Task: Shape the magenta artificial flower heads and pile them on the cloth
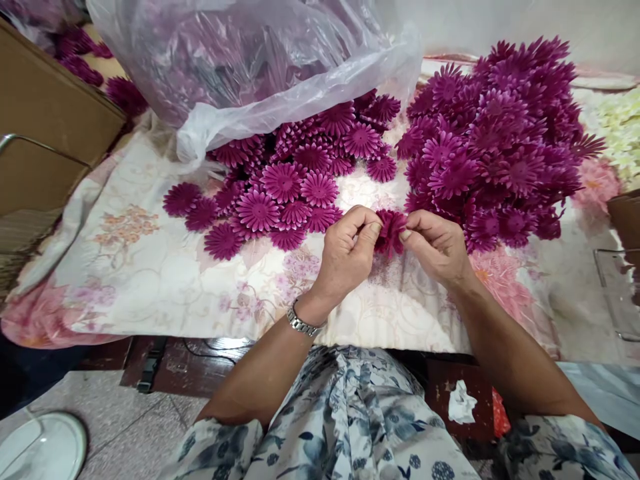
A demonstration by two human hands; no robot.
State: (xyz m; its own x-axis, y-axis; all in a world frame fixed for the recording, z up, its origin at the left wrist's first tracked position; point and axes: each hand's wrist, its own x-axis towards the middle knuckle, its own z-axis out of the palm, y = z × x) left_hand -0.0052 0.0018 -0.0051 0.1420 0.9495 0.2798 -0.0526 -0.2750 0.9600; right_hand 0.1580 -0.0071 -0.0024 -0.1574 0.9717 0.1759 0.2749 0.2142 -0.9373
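Between my two hands is a purple artificial flower [390,233], its petals bunched and ruffled. My left hand [350,247], with a metal watch at the wrist, pinches its left side between thumb and fingers. On the opposite side, my right hand [437,243] pinches the petals the same way. Loose purple petal pieces [259,211], flat and daisy-shaped, lie spread to the left of my hands. A tall heap of purple flowers [495,147] stands just beyond my right hand. The fingertips hide parts of the held flower.
A clear plastic bag [250,60] full of purple pieces lies at the back, its mouth over the loose ones. A flowered cloth [165,287] covers the table. Cardboard boxes stand at the left [50,113] and right edges. Pale yellow blossoms [623,130] lie at far right.
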